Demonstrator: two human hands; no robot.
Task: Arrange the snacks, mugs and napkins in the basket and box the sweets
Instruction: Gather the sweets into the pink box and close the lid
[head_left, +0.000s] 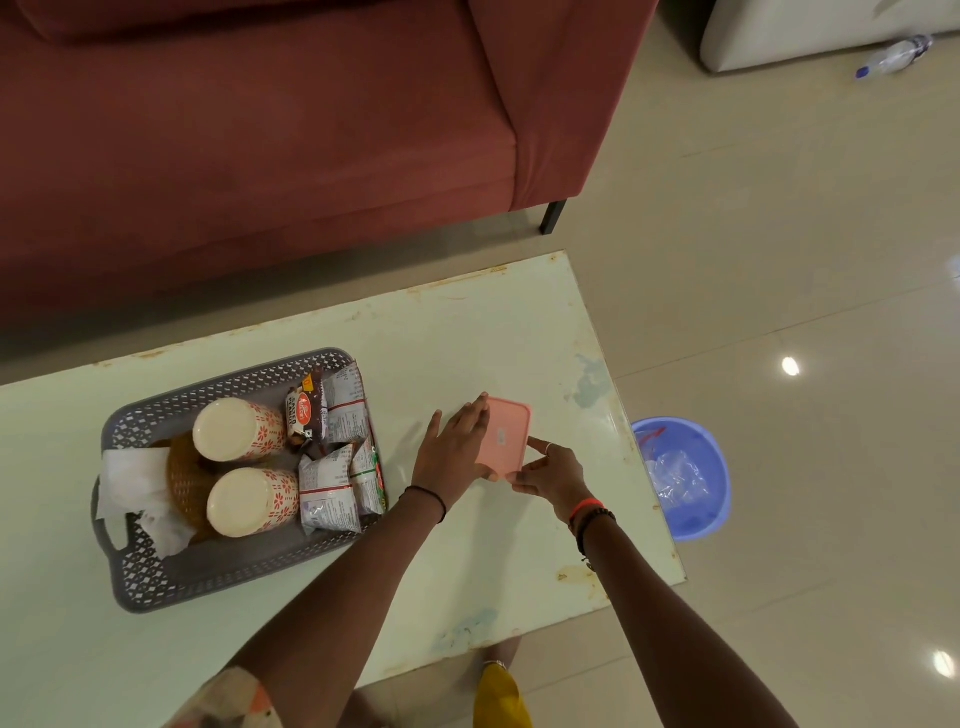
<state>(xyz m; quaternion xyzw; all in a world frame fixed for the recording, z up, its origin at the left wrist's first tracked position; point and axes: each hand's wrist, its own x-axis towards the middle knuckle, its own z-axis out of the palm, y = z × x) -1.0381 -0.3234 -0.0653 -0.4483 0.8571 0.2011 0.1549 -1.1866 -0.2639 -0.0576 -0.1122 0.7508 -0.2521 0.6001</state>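
The left hand (457, 447) lies flat with its fingers straight and together, pressed along the left side of the pink box (506, 431), most likely to steady it against sliding. The right hand (550, 473) has its fingers curled at the box's near right corner, thumb under the edge and a fingertip on the right side, which reads as pinching the lid down to seat it. The box sits on the tabletop (467, 338), right of centre and well apart from the far edge. No sweets show, so they are probably already under the lid, though that cannot be seen. With 2 hands on 1 small box, closing it looks like the last step in hand

Just left of the left hand stands the grey basket (234, 582), and it looks fully packed: 2 mugs (236, 428) with red flower prints in the middle, snack packets (332, 483) stacked along its right side, and white napkins (135, 478) tucked at its left end. A brown woven piece (187, 483) lies under the mugs; what it is cannot be told. The basket's right rim is near the left wrist, so a wide sweep of that arm could knock the packets

Beyond the tabletop is a red sofa (260, 130). On the floor to the right sits a blue tub (680, 478) holding clear plastic, close to the tabletop's edge, and a bottle (893, 54) lies far off. Nothing stands between the hands and the box
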